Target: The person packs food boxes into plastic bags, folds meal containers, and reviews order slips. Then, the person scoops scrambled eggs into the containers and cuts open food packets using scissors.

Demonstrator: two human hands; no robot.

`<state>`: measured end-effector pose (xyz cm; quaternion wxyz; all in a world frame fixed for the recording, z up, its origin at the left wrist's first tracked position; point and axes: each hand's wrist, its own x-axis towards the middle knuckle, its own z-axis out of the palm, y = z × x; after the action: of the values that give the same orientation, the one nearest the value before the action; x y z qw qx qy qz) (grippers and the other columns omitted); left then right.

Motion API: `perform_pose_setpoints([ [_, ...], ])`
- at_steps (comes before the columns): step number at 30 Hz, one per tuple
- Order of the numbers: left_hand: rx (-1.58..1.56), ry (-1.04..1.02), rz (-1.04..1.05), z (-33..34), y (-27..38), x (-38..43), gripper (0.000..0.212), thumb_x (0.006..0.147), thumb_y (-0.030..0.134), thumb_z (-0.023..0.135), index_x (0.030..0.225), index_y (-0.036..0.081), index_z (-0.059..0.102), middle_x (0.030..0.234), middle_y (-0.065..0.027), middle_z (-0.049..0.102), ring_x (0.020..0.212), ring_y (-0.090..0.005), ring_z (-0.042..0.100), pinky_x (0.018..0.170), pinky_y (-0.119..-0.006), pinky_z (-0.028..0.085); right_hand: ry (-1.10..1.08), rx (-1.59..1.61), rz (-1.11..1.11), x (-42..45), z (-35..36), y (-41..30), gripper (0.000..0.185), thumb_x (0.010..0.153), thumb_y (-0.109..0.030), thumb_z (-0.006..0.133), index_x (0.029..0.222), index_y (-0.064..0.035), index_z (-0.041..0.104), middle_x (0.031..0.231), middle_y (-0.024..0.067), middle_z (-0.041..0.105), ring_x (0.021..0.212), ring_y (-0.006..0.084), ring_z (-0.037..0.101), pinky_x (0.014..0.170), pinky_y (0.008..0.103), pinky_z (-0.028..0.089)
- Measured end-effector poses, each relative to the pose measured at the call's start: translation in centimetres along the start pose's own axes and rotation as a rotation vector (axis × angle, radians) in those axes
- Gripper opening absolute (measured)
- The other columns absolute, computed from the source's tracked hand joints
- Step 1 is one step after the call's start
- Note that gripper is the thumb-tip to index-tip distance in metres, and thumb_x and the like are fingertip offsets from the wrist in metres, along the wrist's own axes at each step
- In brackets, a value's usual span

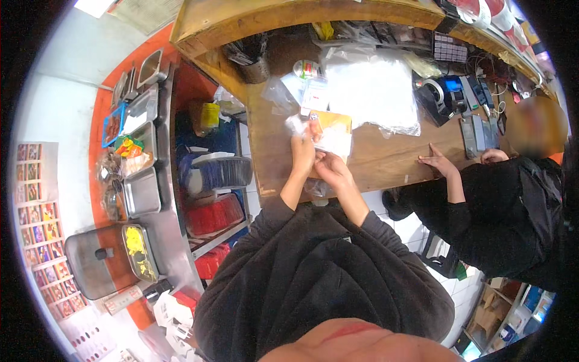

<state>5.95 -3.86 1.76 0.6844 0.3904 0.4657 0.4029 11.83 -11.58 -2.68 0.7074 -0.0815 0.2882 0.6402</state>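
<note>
My left hand [304,147] is raised over the wooden counter [384,167], its fingers closed on a small clear plastic piece [296,125]. Close beside it, my right hand [334,171] is turned partly palm up, its fingertips near the left wrist; whether it grips anything is unclear. Just beyond the hands lies an orange and white packet or card [337,124]. Behind that are white printed cards [315,96], a round lidded tub [306,69] and a large stack of white sheets in clear plastic [373,86].
A co-worker in black [497,217] sits at the right, one hand [438,160] on the counter near several phones [479,131]. A tape dispenser [436,97] stands behind. At the left are metal trays [142,192] and a shelf with red plastic containers [215,213].
</note>
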Motion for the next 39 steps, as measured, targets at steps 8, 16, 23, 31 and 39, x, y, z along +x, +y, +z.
perform_pose_setpoints([
  [8, 0.597, -0.305, 0.245, -0.8, 0.7, 1.3, 0.024, 0.080, 0.015, 0.065, 0.095, -0.004, 0.063, 0.076, -0.0139, 0.066, 0.069, -0.0206, 0.064, 0.061, -0.036, 0.049, 0.228, -0.211, -0.104, -1.2, -0.4, -0.4, 0.014, 0.093, -0.001, 0.048, 0.102, 0.0089, 0.049, 0.096, 0.0134, 0.054, 0.079, 0.0174, 0.055, 0.072, 0.0263, 0.053],
  [16, 0.871, -0.365, 0.290, -1.5, -1.0, 2.5, 0.029, 0.076, 0.021, 0.070, 0.095, 0.000, 0.063, 0.083, -0.0176, 0.068, 0.077, -0.0251, 0.067, 0.069, -0.037, 0.050, 0.244, -1.005, -0.319, -5.2, 2.6, 1.1, 0.013, 0.090, -0.001, 0.052, 0.091, 0.0087, 0.060, 0.083, 0.0138, 0.066, 0.072, 0.0213, 0.066, 0.064, 0.0291, 0.057],
  [23, 0.575, -0.195, 0.241, -2.2, -1.2, -0.5, 0.028, 0.079, 0.021, 0.069, 0.093, -0.002, 0.064, 0.080, -0.0151, 0.067, 0.072, -0.0231, 0.062, 0.068, -0.035, 0.049, 0.133, -2.106, -0.643, -7.3, 4.0, -2.3, 0.013, 0.084, -0.004, 0.055, 0.079, 0.0054, 0.061, 0.070, 0.0108, 0.067, 0.057, 0.0182, 0.065, 0.055, 0.0281, 0.053],
  [31, 0.672, -0.172, 0.350, -1.6, -0.8, -1.7, 0.027, 0.077, 0.018, 0.070, 0.095, -0.002, 0.063, 0.081, -0.0197, 0.066, 0.074, -0.0301, 0.067, 0.068, -0.038, 0.050, 0.082, -1.553, -0.706, -4.2, 4.2, -3.9, 0.004, 0.082, 0.002, 0.056, 0.083, 0.0045, 0.059, 0.071, 0.0079, 0.061, 0.057, 0.0117, 0.059, 0.051, 0.0262, 0.053],
  [39, 0.526, -0.129, 0.350, -1.5, -1.9, -1.8, 0.023, 0.081, 0.017, 0.069, 0.092, -0.003, 0.064, 0.080, -0.0098, 0.067, 0.072, -0.0122, 0.061, 0.066, -0.030, 0.049, 0.088, -1.921, -1.040, -4.3, 4.6, -2.6, 0.009, 0.078, -0.004, 0.070, 0.084, 0.0035, 0.068, 0.074, 0.0001, 0.061, 0.063, 0.0040, 0.048, 0.055, 0.0207, 0.040],
])
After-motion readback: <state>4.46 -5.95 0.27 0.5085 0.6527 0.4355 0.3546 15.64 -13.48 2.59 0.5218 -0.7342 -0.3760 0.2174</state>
